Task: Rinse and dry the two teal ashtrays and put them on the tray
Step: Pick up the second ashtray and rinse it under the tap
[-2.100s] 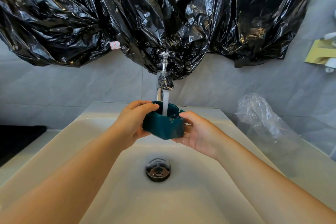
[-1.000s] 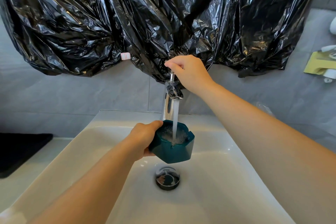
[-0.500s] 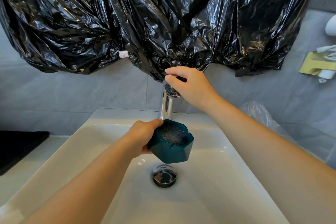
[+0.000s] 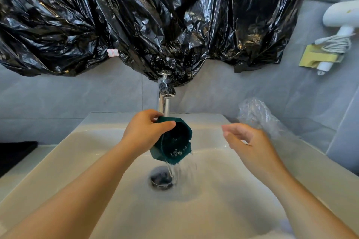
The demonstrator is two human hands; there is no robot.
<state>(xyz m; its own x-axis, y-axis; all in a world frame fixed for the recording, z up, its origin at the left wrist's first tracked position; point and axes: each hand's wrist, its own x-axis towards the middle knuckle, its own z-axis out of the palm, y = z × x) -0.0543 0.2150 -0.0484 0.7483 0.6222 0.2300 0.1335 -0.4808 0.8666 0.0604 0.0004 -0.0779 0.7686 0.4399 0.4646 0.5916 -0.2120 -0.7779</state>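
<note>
My left hand (image 4: 144, 134) grips a teal ashtray (image 4: 174, 141) over the middle of the white sink (image 4: 58, 161), thumb on its rim. The ashtray is tipped on its side with its opening toward me, and water pours out of it toward the drain (image 4: 161, 178). My right hand (image 4: 246, 141) hovers to the right of the ashtray, fingers loosely curled, holding nothing. The chrome tap (image 4: 165, 95) stands behind the ashtray with no water running. Only one ashtray is in view, and no tray can be made out.
Black plastic sheeting (image 4: 136, 15) hangs over the wall above the tap. A crumpled clear plastic bag (image 4: 258, 116) lies on the counter right of the sink. A white hair dryer (image 4: 340, 17) hangs at the upper right. A dark mat (image 4: 13, 153) lies at the left.
My right hand left the tap handle and dropped down beside the ashtray. The water stopped running. My left hand tipped the full ashtray over, and its water now spills into the sink.
</note>
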